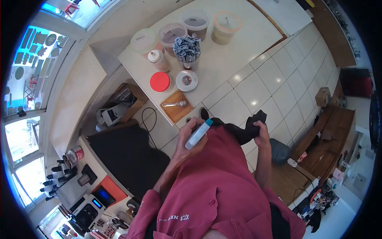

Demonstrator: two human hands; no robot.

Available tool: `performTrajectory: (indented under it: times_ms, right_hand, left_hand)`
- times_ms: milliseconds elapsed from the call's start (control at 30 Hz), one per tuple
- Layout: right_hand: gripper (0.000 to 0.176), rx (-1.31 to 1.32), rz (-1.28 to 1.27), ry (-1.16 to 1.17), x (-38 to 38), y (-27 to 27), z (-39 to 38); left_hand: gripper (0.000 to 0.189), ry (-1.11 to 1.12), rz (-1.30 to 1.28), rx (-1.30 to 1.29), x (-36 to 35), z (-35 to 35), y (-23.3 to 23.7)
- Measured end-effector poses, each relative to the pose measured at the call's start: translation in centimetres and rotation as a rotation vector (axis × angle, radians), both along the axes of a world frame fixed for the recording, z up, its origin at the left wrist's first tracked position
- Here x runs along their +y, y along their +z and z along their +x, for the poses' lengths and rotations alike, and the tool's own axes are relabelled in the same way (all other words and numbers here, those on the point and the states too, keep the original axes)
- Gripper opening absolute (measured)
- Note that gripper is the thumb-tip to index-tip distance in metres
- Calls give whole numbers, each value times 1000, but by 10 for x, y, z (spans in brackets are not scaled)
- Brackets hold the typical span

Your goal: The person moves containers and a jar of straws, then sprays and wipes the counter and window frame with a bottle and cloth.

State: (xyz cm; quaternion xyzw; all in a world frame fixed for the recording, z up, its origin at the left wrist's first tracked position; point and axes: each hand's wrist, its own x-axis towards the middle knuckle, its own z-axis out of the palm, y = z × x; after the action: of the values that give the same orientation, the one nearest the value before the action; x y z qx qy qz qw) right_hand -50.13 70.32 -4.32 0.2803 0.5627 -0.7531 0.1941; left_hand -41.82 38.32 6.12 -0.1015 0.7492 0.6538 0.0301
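My left hand (186, 137) is closed around a small, pale bottle with a teal cap (198, 134), held at a slant in front of my maroon shirt. My right hand (262, 134) grips a bunched black cloth (250, 129), part of which hangs toward my waist. Just beyond my left hand, at the table's near corner, a wooden tray (172, 113) carries a metal scoop (175, 103). Farther along stand a red-lidded jar (160, 81), a round white-lidded tin (186, 81) and a white squeeze bottle (158, 60).
The white table (238, 55) also bears several lidded tubs, including one with an orange rim (226, 27), and a cup stuffed with grey-blue wrappers (186, 51). A cardboard box (133, 101) sits below on the left. Tiled floor (274, 79) runs along the table's right side.
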Motion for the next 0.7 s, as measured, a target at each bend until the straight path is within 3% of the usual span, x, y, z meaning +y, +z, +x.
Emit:
performTrajectory:
  times_ms: [167, 233, 433, 467, 600, 700]
  right_hand:
    - [19, 100, 269, -129, 11, -7, -28]
    - [21, 156, 374, -41, 15, -4, -53]
    - [40, 460, 760, 403, 1, 42, -120]
    - [50, 480, 773, 473, 16, 29, -135]
    - [59, 469, 889, 604, 27, 68, -179]
    - [61, 431, 945, 575, 41, 85, -201]
  left_hand:
    - [24, 86, -28, 44, 12, -15, 8]
    - [24, 159, 5, 81, 19, -29, 0]
    - [24, 281, -27, 198, 55, -101, -28]
    - [23, 294, -24, 211, 60, -116, -33]
    - [23, 371, -62, 278, 71, -176, -65]
    - [27, 431, -148, 343, 78, -212, -89]
